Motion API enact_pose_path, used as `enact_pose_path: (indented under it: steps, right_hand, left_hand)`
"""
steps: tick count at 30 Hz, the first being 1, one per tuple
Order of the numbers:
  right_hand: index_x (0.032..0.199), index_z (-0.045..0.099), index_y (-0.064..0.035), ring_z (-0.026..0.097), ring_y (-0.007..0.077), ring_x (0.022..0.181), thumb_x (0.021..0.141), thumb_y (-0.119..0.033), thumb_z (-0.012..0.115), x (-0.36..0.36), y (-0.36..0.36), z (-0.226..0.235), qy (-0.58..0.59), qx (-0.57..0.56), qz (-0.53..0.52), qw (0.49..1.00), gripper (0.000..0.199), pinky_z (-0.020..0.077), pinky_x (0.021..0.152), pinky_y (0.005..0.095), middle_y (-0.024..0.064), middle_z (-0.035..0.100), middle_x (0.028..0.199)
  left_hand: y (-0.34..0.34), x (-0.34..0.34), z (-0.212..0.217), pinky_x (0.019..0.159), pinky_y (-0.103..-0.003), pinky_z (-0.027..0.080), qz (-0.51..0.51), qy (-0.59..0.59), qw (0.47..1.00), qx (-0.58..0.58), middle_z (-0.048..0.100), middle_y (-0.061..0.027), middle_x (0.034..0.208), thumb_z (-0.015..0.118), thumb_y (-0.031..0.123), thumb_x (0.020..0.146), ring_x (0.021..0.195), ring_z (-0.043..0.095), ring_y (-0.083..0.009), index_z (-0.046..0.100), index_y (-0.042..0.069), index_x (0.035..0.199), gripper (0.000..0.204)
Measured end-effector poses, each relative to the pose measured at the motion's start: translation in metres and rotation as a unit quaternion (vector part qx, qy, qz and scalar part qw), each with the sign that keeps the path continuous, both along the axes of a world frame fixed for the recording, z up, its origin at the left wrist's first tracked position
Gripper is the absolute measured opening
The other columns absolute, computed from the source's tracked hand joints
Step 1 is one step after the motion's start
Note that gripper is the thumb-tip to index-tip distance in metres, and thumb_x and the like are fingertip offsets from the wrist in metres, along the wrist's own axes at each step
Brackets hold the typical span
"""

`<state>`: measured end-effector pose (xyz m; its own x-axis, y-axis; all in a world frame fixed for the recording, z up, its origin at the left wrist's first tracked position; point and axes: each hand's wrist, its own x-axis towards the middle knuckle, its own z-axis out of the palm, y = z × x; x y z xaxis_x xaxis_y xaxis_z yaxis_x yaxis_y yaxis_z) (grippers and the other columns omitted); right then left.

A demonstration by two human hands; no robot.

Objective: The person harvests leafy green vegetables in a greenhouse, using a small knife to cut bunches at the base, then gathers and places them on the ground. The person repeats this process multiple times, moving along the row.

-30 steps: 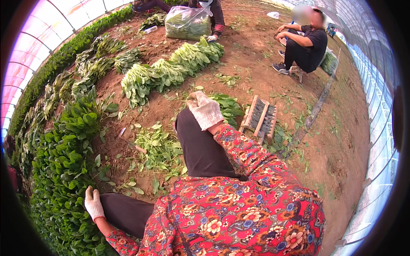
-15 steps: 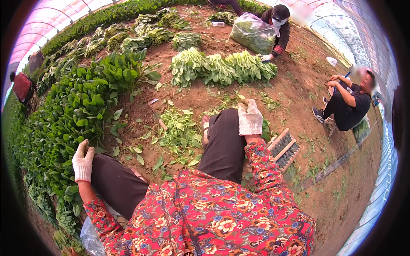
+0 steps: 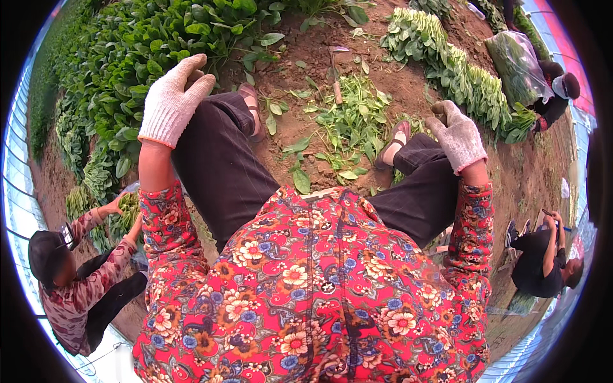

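My left hand (image 3: 174,105), in a white knit glove, is raised beside my left knee, next to standing leafy greens (image 3: 128,83) that look like spinach. Its fingers are slightly bent, thumb apart, with nothing between them. Over my right knee is my right hand (image 3: 456,135), gloved too, empty, its fingers loosely curled and apart. On the soil between my feet lie loose leaves (image 3: 357,118). A small hand tool with a wooden handle (image 3: 337,91) and a metal blade rests at their far left edge, touched by neither hand.
A row of cut greens in bunches (image 3: 456,73) runs across the far right. Beyond it, a person bends beside a clear bag of greens (image 3: 514,64). Another person (image 3: 543,255) sits at the right. At the near left, a person in a cap (image 3: 83,281) holds a bunch of greens.
The view has swung left, so the bunches and loose leaves sit farther right. Both my hands are lifted nearer to the camera, still empty. The capped person at left has come into view.
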<state>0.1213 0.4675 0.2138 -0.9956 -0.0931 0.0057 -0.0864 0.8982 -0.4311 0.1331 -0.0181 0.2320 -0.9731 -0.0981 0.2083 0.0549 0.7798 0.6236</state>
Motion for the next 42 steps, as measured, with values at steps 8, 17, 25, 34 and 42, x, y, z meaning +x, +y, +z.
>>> enact_pose_path:
  steps: [8,17,25,34,42]
  right_hand:
    - [0.118,0.064,-0.0067,0.068,0.0388,0.1,0.089,-0.036,0.066,-0.118,-0.101,-0.079,-0.122,0.208,0.199,0.95,0.041,0.0532,0.087,0.0468,0.0209,0.071,0.106]
    - [0.146,0.045,-0.0014,0.067,0.0379,0.107,0.092,-0.024,0.055,-0.163,-0.144,-0.261,-0.166,0.143,0.139,0.966,0.059,0.0527,0.093,0.0466,0.0227,0.068,0.119]
    - [0.122,0.059,-0.0081,0.066,0.0368,0.11,0.092,-0.026,0.061,-0.18,-0.159,-0.312,-0.201,0.073,-0.127,0.969,0.034,0.0543,0.091,0.0463,0.0175,0.066,0.123]
    - [0.127,0.054,-0.0062,0.066,0.0386,0.11,0.089,-0.032,0.064,-0.193,-0.159,-0.304,-0.286,0.047,-0.153,0.945,0.046,0.0513,0.093,0.0489,0.0207,0.069,0.118]
    - [0.126,0.053,0.0024,0.058,0.0416,0.117,0.088,-0.026,0.059,-0.168,-0.161,-0.28,-0.183,-0.045,-0.2,0.962,0.047,0.0466,0.099,0.0463,0.0268,0.06,0.127]
  left_hand:
    - [0.068,0.008,-0.001,0.073,-0.041,0.053,-0.229,0.046,0.956,-0.176,0.066,-0.0106,0.092,0.072,0.022,0.086,0.084,0.067,-0.0338,0.06,0.01,0.126,0.044]
    - [0.075,0.051,-0.002,0.071,-0.042,0.053,-0.311,-0.12,0.916,-0.222,0.064,-0.0076,0.086,0.072,0.032,0.084,0.083,0.067,-0.0284,0.056,0.013,0.126,0.048]
    - [0.071,0.02,0.016,0.072,-0.04,0.054,-0.34,-0.234,0.892,-0.186,0.066,-0.0073,0.087,0.068,0.042,0.088,0.082,0.068,-0.0281,0.057,0.012,0.127,0.051]
    - [0.01,-0.108,-0.002,0.079,-0.047,0.055,-0.357,-0.361,0.847,-0.154,0.069,-0.0152,0.101,0.063,0.034,0.091,0.092,0.068,-0.0385,0.06,0.014,0.128,0.043]
    - [0.064,-0.296,-0.164,0.081,-0.047,0.055,-0.135,-0.172,0.935,-0.28,0.068,-0.0146,0.108,0.062,0.038,0.09,0.097,0.068,-0.0353,0.064,0.015,0.121,0.038]
